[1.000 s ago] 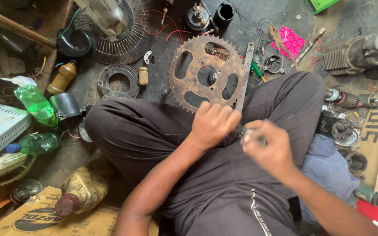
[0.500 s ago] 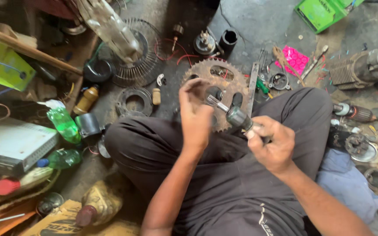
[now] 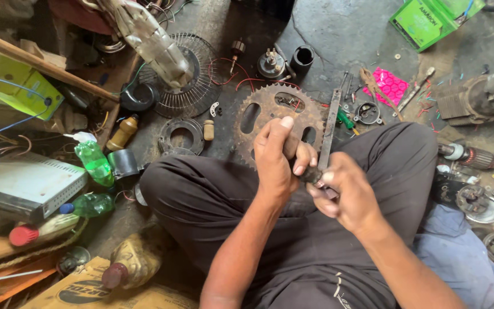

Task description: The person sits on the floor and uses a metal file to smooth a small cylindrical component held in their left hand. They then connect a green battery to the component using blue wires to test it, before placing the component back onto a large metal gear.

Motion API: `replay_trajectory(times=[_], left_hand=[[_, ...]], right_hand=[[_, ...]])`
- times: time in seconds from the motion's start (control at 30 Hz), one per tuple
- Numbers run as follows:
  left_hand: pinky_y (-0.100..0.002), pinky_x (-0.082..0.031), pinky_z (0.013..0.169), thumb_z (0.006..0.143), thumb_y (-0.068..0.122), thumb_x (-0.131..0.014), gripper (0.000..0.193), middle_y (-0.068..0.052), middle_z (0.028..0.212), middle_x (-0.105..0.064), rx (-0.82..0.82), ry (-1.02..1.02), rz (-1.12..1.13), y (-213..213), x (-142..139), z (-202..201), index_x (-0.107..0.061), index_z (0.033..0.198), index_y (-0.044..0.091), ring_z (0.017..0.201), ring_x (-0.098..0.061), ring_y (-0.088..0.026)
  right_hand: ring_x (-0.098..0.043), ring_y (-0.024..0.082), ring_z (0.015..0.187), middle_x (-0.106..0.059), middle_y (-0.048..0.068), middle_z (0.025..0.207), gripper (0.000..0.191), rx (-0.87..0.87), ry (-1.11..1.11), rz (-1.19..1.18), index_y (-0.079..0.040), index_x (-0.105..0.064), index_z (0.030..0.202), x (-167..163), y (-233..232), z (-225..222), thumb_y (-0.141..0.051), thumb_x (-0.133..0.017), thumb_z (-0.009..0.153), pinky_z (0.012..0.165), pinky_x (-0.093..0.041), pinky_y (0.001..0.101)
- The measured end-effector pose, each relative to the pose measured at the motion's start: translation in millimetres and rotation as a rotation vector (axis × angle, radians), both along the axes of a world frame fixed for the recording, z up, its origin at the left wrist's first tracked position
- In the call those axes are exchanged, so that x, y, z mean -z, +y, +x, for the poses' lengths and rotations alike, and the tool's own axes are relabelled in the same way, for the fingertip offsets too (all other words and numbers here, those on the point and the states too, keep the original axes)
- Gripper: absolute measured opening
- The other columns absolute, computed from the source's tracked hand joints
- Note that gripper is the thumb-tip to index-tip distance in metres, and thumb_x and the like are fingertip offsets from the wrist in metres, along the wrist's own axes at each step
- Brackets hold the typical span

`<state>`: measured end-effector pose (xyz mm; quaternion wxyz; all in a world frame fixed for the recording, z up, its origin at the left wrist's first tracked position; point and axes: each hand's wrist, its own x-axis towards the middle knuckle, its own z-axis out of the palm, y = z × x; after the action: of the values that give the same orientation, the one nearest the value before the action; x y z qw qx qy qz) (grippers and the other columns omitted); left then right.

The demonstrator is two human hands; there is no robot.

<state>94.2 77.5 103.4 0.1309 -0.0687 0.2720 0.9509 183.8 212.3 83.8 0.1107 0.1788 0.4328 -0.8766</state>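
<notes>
Since half a second ago the left hand has closed down over the small dark motor part. The right hand grips its other end, above the lap, before the rusty sprocket. Work looks unfinished.

Cluttered repair workshop, seen from above: bare concrete floor strewn with a rusty sprocket, fan guard, motor parts, loose wires, green oil bottles, a metal file.

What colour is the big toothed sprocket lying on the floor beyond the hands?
Rusty brown, the sprocket shows in the head view.
</notes>
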Motion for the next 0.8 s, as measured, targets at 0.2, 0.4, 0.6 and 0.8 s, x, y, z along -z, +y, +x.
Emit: replay_trajectory(times=[0.2,0.4,0.6,0.8], left_hand=[[-0.038,-0.044,0.048,0.102,0.016,-0.058,0.041,0.002,0.051,-0.026,-0.067,-0.043,-0.041,15,-1,10,-0.035,0.068,0.014,0.035,-0.035,-0.015],[-0.038,-0.042,0.046,0.102,0.015,-0.057,0.041,0.003,0.050,-0.025,-0.075,0.010,-0.040,32,3,12,-0.033,0.068,0.015,0.035,-0.033,-0.014],[-0.037,-0.042,0.046,0.101,0.015,-0.057,0.039,0.002,0.050,-0.026,-0.075,-0.001,-0.057,41,8,16,-0.033,0.070,0.014,0.035,-0.032,-0.014],[-0.038,-0.041,0.044,0.102,0.014,-0.059,0.042,0.003,0.052,-0.026,0.005,0.144,-0.056,41,15,27,-0.032,0.070,0.015,0.035,-0.032,-0.013]], right_hand=[[-0.052,0.015,0.054,-0.066,0.015,0.086,0.014,0.113,0.676,1.016,-0.010,-0.050,0.099,-6,4,9,-0.012,-0.063,0.097,0.049,-0.044,0.0273],[-0.054,0.010,0.040,-0.071,0.017,0.074,0.013,-0.102,-0.181,-0.447,-0.007,-0.061,0.087,-5,36,-5,-0.012,-0.070,0.079,0.035,-0.043,0.0254],[-0.049,0.018,0.052,-0.061,0.020,0.080,0.010,0.068,0.694,0.847,-0.011,-0.044,0.097,-4,33,17,-0.012,-0.054,0.095,0.043,-0.043,0.0300],[-0.046,0.016,0.035,-0.064,0.020,0.070,0.011,-0.129,-0.301,-0.558,-0.009,-0.053,0.097,19,53,8,-0.010,-0.052,0.086,0.031,-0.037,0.0266]])
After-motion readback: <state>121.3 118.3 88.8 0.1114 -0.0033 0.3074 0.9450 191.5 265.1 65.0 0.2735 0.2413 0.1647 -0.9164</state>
